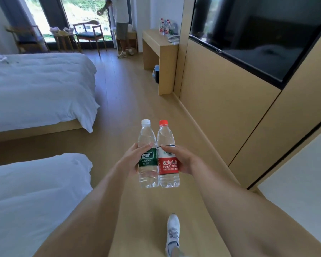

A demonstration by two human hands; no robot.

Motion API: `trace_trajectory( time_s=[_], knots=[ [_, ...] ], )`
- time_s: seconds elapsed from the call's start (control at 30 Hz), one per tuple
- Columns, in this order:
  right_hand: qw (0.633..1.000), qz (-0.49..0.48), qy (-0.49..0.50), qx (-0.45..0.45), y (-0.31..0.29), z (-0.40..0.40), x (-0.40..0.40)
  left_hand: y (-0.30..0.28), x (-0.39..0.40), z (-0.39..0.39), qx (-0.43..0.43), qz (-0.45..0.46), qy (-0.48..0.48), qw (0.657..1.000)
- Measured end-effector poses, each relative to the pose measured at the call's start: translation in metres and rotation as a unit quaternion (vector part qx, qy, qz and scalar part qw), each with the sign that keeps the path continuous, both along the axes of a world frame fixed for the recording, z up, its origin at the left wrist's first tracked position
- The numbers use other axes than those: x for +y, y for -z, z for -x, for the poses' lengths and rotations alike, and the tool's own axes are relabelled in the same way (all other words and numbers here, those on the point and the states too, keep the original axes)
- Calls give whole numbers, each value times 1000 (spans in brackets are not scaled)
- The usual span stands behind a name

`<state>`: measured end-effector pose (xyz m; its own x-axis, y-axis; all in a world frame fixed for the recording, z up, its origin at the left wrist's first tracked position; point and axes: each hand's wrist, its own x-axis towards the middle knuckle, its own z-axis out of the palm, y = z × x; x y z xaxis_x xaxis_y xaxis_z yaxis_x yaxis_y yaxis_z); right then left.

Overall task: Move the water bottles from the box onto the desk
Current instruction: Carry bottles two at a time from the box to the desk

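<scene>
The left hand point(132, 160) curls its grip around the label band of a green-labelled water bottle point(147, 156), thumb across the front, while the right hand point(182, 160) wraps its grip around the label of a red-labelled water bottle point(168, 156), thumb lying over the upper edge of the label. Both bottles stand upright and touch side by side, held out in front of the body above the wooden floor point(130, 101), their necks rising above the hands and their bases hanging below. The left one is clear with a white cap; the right one is clear with a red cap and a red-and-white label. Far ahead, against the wall, a wooden tabletop point(156, 38) carries a cluster of bottles point(166, 27). Two white beds point(37, 89) lie to the left, and another person point(121, 25) stands by the window point(82, 13).
</scene>
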<state>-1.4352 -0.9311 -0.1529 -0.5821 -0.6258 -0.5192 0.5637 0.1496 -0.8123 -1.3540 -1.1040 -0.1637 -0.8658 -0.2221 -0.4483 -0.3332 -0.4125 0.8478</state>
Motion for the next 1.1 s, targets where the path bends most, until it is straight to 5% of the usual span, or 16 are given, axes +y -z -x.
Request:
trace_trajectory(
  time_s=[0.43,1.1],
  knots=[
    [998,14,-63,-22,2,246,-159,-15,-140,217,-14,39,-64,997],
    [998,10,-60,18,-1,488,-439,-3,-424,468,10,48,-55,997]
  ],
)
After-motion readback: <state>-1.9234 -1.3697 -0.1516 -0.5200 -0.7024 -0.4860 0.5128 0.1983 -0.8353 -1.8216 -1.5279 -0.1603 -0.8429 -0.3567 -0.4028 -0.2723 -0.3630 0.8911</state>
